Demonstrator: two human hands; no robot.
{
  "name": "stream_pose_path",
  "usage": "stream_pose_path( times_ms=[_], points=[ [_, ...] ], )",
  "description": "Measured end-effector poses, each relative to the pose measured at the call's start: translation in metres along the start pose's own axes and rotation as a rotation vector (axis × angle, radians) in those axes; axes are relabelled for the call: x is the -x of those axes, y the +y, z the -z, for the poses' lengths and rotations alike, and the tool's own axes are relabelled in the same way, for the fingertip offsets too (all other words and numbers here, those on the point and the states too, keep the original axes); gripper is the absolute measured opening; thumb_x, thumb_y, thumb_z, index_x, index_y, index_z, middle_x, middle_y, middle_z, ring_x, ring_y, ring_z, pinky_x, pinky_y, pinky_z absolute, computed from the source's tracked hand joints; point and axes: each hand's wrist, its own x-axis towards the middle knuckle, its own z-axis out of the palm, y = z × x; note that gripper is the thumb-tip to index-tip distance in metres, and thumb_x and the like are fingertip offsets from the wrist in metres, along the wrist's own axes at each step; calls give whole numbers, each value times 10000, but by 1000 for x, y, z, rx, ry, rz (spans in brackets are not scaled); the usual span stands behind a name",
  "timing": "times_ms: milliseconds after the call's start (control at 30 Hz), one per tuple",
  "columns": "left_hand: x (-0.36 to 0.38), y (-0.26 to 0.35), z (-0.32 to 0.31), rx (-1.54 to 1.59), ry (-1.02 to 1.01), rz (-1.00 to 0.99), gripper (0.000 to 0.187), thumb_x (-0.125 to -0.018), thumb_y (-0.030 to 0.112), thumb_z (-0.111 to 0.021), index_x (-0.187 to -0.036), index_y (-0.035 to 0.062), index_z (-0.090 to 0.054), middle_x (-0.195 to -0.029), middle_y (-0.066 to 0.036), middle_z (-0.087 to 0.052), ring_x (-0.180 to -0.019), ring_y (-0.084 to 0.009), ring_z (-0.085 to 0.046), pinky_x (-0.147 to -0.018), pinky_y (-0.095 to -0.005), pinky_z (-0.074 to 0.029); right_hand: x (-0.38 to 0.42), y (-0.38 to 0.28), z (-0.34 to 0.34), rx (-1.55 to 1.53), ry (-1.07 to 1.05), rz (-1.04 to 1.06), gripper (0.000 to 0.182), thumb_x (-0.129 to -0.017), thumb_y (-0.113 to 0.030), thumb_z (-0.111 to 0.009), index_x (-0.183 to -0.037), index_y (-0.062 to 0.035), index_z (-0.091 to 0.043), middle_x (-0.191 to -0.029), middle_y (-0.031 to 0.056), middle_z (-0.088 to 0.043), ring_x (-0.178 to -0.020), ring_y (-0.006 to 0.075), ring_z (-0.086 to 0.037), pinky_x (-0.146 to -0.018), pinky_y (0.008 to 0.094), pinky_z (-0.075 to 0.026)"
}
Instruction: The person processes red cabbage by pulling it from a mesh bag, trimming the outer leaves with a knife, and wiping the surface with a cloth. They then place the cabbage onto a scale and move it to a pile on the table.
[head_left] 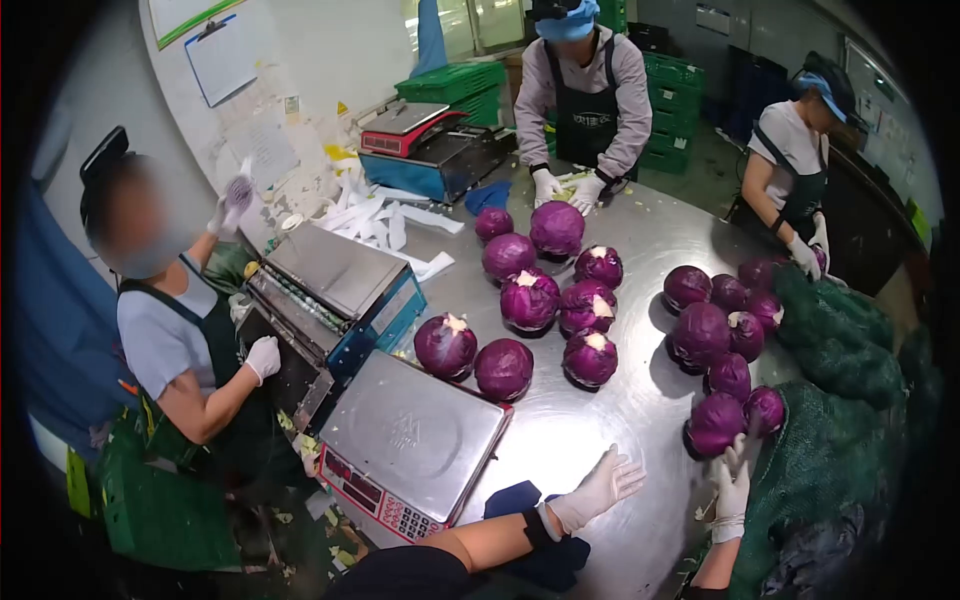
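My left hand [603,487], in a white glove, is over the metal table [625,405] with its fingers spread and nothing in it. To the right, my right hand [732,492], also gloved, has its fingers apart beside a purple cabbage [716,424] at the edge of the green net sack [815,470]. Whether the fingertips touch that cabbage I cannot tell. A smaller cabbage [764,410] is just above the same fingers. Several more cabbages lie behind these two, and another group with pale cut stems, such as this cabbage [590,358], stands at the table's middle.
A scale [415,435] stands left of my left hand, with dark blue cloth [560,565] below. A wrapping machine [340,270] is farther left. Co-workers stand at the left [190,330], the far side [588,100] and the right [790,160]. Green crates [670,110] are stacked behind.
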Motion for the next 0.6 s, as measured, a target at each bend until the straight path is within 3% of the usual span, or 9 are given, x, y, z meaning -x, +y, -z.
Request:
stream_pose_path(
  times_ms=[33, 100, 133, 233, 333, 400, 467, 533, 600],
  points=[
    [2, -2, -3, -37, -18, 17, 850, -915, 560, -406, -1448, 23, -19, -1425, -187, -321, -1274, -289, -402, -1049, -414, -344, -11, 13, 7, -14, 4, 14, 553, -855, 9, -449, -1391, 15, -312, -1409, 120, -384, -1238, 204, -418, -1029, 306, -319],
    [5, 3, -7, -69, -27, 33, 844, -918, 555, -404, -1448, 22, -22, -1424, -186, -323, -1275, -287, -401, -1049, -411, -344, -47, 47, 36, 64, 95, 297, 568, -867, 29, -405, -1416, 22, -261, -1444, 117, -344, -1321, 207, -340, -1096, 321, -210],
    [8, 4, -5, -72, -44, 34, 821, -927, 542, -392, -1447, 21, -29, -1422, -185, -327, -1272, -287, -406, -1052, -410, -339, -57, 41, 45, -105, 180, 223, 560, -877, 17, -406, -1418, 14, -262, -1463, 96, -316, -1336, 200, -309, -1097, 329, -203],
    [16, 7, -5, -88, -52, 73, 768, -946, 512, -368, -1446, 22, -52, -1417, -183, -336, -1264, -290, -416, -1054, -415, -330, -94, 67, 69, -68, 289, 203, 569, -879, -5, -422, -1425, -10, -260, -1477, 72, -291, -1358, 193, -263, -1096, 324, -195],
    [9, 12, 3, -121, -51, 160, 662, -975, 477, -297, -1445, 51, -106, -1433, -180, -312, -1283, -338, -386, -1045, -455, -327, -130, 84, 84, -168, 226, -4, 584, -901, -98, -486, -1434, -226, -285, -1379, -1, -391, -1238, 192, -389, -902, 406, -406],
    [4, 9, 9, -176, -80, 172, 666, -974, 487, -281, -1444, 49, -109, -1437, -180, -307, -1300, -336, -362, -1053, -465, -307, -128, 63, 56, -242, 283, 38, 576, -885, -37, -484, -1417, -168, -306, -1335, 5, -421, -1049, 135, -491, -770, 277, -459],
    [4, 4, 1, -154, -77, 190, 668, -970, 497, -280, -1441, 50, -122, -1443, -177, -299, -1306, -334, -354, -1059, -464, -298, -141, 73, 40, -294, 263, 47, 560, -885, -54, -502, -1399, -189, -325, -1263, -8, -455, -966, 104, -501, -656, 240, -459],
    [-8, -3, -4, -171, -75, 242, 671, -967, 506, -279, -1437, 51, -135, -1449, -175, -292, -1312, -333, -345, -1065, -463, -288, -140, 57, 9, -289, 225, 110, 593, -877, -74, -517, -1412, -198, -293, -1033, -15, -455, -677, 35, -450, -582, 193, -418],
    [-24, -19, -5, -168, -169, 192, 715, -947, 542, -313, -1435, 45, -152, -1439, -170, -314, -1290, -312, -377, -1064, -458, -288, -141, 68, -8, -161, -87, 70, 630, -878, -95, -532, -1446, -154, -267, -1146, 91, -535, -857, 83, -514, -696, 209, -439]
  ],
)
